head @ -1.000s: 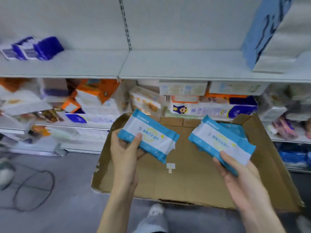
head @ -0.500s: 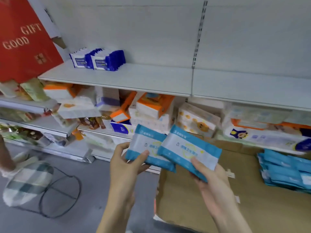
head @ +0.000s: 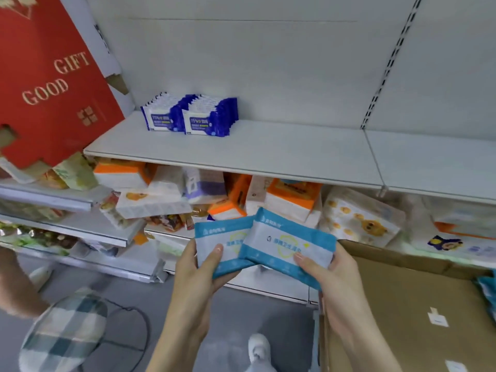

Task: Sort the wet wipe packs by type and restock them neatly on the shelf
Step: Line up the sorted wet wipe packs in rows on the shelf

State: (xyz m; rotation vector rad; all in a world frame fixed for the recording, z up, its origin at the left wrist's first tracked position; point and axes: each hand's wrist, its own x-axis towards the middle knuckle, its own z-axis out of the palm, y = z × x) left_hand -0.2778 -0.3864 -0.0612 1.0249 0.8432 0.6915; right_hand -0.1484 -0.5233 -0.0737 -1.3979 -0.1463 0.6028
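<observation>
While gripping one wet wipe pack per hand, left hand on left teal pack, right hand on right teal pack, fingers curled round each: held overlapping, below the upper shelf front. Best squared together, then stood upright just beside the dark blue packs, separate row, labels outward. Noted: white shelving; cardboard box right, red gift box left, plaid stool on floor.
</observation>
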